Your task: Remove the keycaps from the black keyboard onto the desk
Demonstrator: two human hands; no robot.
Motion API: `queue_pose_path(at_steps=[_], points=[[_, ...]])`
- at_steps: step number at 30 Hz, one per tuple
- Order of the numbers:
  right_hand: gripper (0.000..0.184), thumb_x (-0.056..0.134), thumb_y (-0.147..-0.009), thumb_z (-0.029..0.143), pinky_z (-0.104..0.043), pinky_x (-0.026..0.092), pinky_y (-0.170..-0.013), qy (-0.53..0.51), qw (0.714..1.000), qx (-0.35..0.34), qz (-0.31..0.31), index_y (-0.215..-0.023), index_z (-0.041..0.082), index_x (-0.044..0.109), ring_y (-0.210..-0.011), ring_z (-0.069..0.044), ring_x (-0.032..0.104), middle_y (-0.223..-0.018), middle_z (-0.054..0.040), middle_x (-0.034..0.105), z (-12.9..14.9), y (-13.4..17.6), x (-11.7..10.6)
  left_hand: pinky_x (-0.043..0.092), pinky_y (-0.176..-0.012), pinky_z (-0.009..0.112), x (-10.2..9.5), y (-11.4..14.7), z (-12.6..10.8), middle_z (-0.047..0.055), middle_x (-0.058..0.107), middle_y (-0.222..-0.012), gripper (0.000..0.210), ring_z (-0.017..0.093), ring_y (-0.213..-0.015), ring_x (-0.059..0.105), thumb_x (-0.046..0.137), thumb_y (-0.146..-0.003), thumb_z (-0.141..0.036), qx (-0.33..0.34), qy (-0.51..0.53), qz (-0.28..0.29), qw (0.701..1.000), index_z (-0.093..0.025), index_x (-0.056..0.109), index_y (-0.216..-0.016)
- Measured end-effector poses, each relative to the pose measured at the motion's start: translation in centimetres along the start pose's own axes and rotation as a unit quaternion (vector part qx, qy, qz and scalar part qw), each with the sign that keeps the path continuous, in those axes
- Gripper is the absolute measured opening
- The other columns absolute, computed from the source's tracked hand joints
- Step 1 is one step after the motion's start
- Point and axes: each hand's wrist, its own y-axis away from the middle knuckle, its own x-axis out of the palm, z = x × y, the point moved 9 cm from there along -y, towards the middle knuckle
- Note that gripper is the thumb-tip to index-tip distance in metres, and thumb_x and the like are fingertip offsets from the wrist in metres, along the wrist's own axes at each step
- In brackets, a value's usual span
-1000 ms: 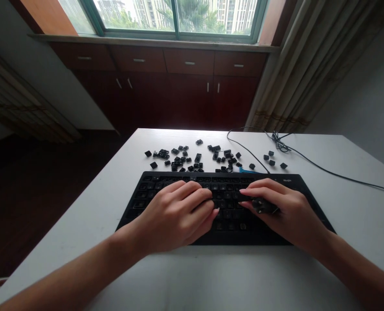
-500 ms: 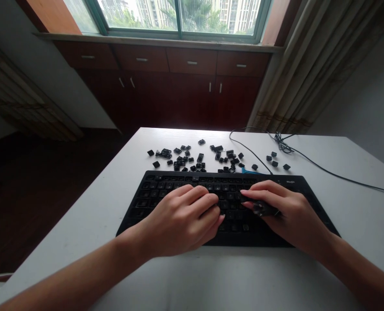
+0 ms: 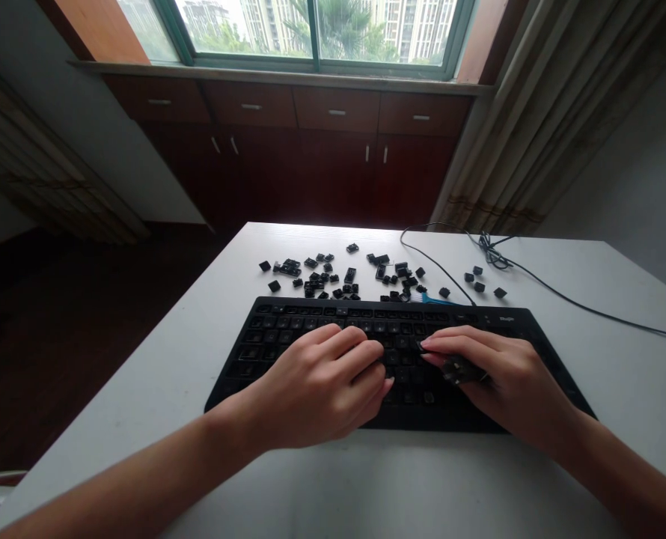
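A black keyboard [image 3: 405,417] lies across the white table, several of its key positions without caps. Over its middle, my left hand [image 3: 322,382] is closed, fingers curled down toward the keys; whatever they may hold is hidden. My right hand [image 3: 495,367] is bent over the right-hand keys, thumb and fingertips pinching a small black keycap [image 3: 421,346] at key level. Under its curled fingers shows another dark, shiny piece [image 3: 461,370], its shape partly covered. Behind the keyboard are scattered loose black keycaps [image 3: 349,275].
A blue brush [image 3: 435,300] lies against the keyboard's back edge. The black cable [image 3: 563,298] runs from the keyboard into a tangle and off right. More keycaps [image 3: 480,287] sit at the back right of the white table [image 3: 159,359]. Beyond stand red-brown cabinets [image 3: 333,172].
The whole view has shifted slightly. Both hands stay over the same parts of the keyboard, and the right fingertips have moved only a little.
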Motion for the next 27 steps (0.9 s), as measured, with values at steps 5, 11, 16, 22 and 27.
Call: queue_pose_path(at_steps=[5,11,16,22,27], points=[[0.048,0.057,-0.080,-0.001,-0.033,0.059,-0.090,-0.003,1.000,-0.002,-0.001,-0.120,0.024,0.064,-0.103,-0.021,0.071,-0.117,-0.0052,0.072,-0.10,0.07,0.15,0.055,-0.072,0.031,-0.01,0.01,0.08,0.006,0.070,-0.089,0.010,0.018,-0.083,0.066,0.063,-0.092,-0.021,-0.003,0.001,-0.002,1.000,-0.017,0.068,-0.084],[0.048,0.059,-0.079,-0.003,-0.034,0.059,-0.090,0.003,1.000,-0.001,-0.001,-0.118,0.024,0.064,-0.104,-0.021,0.070,-0.120,-0.0053,0.070,-0.21,0.36,0.31,0.054,-0.071,0.033,0.21,0.06,0.00,0.005,0.071,-0.090,0.008,0.019,-0.083,0.066,0.064,-0.091,-0.020,-0.001,0.001,0.009,1.000,-0.016,0.068,-0.086],[0.052,0.062,-0.081,-0.002,-0.032,0.058,-0.088,-0.001,1.000,0.005,0.000,-0.126,0.024,0.060,-0.103,-0.020,0.070,-0.119,-0.0046,0.070,-0.23,0.26,0.39,0.054,-0.073,0.031,-0.01,0.01,0.00,0.005,0.070,-0.089,0.010,0.017,-0.082,0.065,0.062,-0.092,-0.021,0.002,-0.006,-0.001,1.000,-0.018,0.066,-0.083],[0.049,0.064,-0.084,0.001,-0.030,0.057,-0.087,-0.005,1.000,0.007,0.002,-0.127,0.024,0.060,-0.102,-0.019,0.069,-0.120,-0.0050,0.070,-0.34,0.13,0.44,0.054,-0.073,0.031,-0.05,-0.02,0.00,0.006,0.069,-0.088,0.010,0.018,-0.082,0.065,0.062,-0.092,-0.020,0.001,-0.003,-0.003,1.000,-0.017,0.066,-0.082],[0.032,0.062,-0.089,0.007,-0.030,0.057,-0.086,-0.004,1.000,-0.012,-0.001,-0.116,0.022,0.067,-0.099,-0.018,0.070,-0.115,-0.0059,0.072,0.39,-0.21,0.58,0.053,-0.072,0.031,0.12,0.05,-0.06,0.006,0.069,-0.088,0.011,0.018,-0.082,0.065,0.062,-0.092,-0.021,0.002,-0.006,-0.001,1.000,-0.017,0.066,-0.082]])
